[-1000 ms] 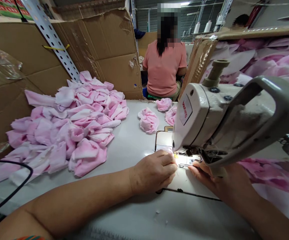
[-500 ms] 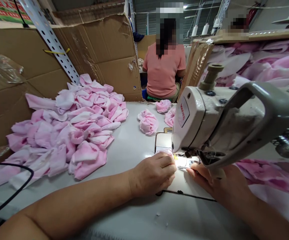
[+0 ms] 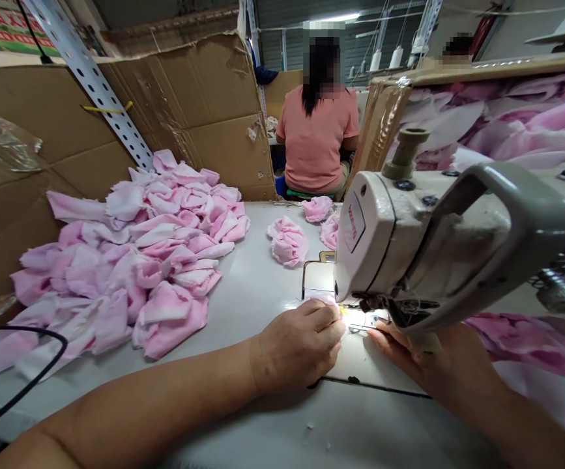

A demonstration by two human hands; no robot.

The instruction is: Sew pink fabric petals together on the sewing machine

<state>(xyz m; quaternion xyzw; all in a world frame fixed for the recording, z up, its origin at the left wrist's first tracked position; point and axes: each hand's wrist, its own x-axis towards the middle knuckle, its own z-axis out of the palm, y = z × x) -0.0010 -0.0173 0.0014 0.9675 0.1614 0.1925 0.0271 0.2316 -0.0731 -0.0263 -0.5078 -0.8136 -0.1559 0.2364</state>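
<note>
My left hand (image 3: 298, 345) rests on the table with its fingers curled and pressed on a small pink fabric piece (image 3: 322, 300) at the needle of the sewing machine (image 3: 409, 241). My right hand (image 3: 431, 368) lies under the machine's arm, fingertips reaching toward the lit needle plate (image 3: 360, 319); most of its fingers are hidden by the machine. Whether it grips anything I cannot make out.
A big heap of pink and white fabric pieces (image 3: 135, 260) covers the table's left. Several gathered pink pieces (image 3: 289, 241) lie behind the machine. Cardboard walls (image 3: 204, 104) stand at the back and left. A person in an orange shirt (image 3: 317, 133) sits beyond. A black cable (image 3: 32, 371) loops at left.
Both hands stay at the needle; the view has shifted slightly, and the left fingers have edged a little toward the needle.
</note>
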